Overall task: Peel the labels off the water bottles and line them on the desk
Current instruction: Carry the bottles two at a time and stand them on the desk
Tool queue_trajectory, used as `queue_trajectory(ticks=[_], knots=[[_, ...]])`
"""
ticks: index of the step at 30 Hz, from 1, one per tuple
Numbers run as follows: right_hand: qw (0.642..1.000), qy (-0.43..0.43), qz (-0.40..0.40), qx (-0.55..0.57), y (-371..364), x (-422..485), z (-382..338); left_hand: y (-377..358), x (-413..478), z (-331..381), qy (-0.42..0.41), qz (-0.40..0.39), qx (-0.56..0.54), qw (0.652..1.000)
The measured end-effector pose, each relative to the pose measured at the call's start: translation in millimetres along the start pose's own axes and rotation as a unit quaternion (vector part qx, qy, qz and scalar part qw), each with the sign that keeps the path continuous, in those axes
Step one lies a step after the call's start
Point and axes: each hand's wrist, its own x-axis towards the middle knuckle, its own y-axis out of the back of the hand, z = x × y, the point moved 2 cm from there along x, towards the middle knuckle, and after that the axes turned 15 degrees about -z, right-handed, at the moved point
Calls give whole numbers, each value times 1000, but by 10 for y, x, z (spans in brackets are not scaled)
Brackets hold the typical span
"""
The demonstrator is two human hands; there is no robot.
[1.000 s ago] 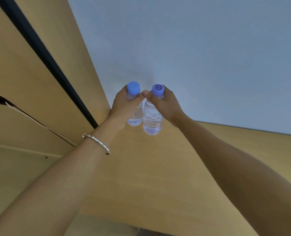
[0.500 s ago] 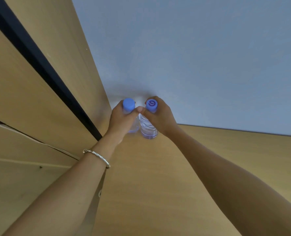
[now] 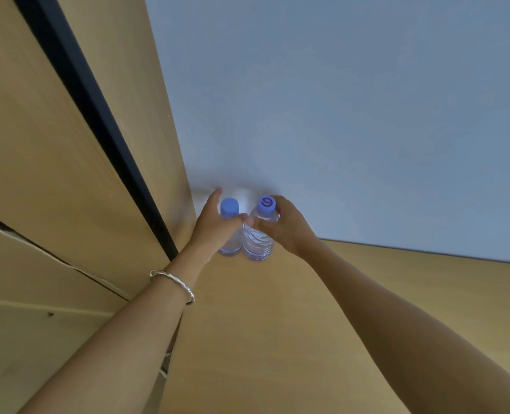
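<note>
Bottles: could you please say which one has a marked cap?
The right bottle, in the right hand: its cap bears a dark ring; the left bottle has a plain one.

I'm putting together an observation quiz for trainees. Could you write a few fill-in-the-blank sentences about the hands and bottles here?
1. The left hand grips the left bottle and the right hand grips the right bottle; both bottles have ____ caps.
2. The silver bracelet sits on the ____ wrist.
3. The cap with a printed mark tops the ____ bottle.

Missing words: blue; left; right.
</note>
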Motion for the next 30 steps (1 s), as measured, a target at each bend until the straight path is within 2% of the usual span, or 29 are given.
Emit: queue_trajectory(ticks=[5, 9, 13, 17, 21, 25, 30], knots=[[999, -10, 23, -23, 150, -193, -109, -104, -391, 668, -134, 67, 30, 988], [998, 31, 56, -24, 281, -551, -483, -412, -770, 1149, -192, 49, 47, 979], [992, 76, 87, -45, 500, -1285, -669, -1016, -1205, 1383, -220, 9, 87, 972], [979, 70, 179, -70, 1001, -2500, -495, -1912, -1790, 1607, -268, -65, 118, 954], [949, 24, 306, -68, 1460, -4157, -28, -3189, -2672, 1750, -334, -172, 146, 915], [905, -66, 413, -75, 1672, -6007, 492, -4558, -3730, 1787, -382, -306, 167, 856], [821, -152, 543, -89, 1887, -8062, 809, -5984, -4932, 1834, -443, -425, 175, 770]])
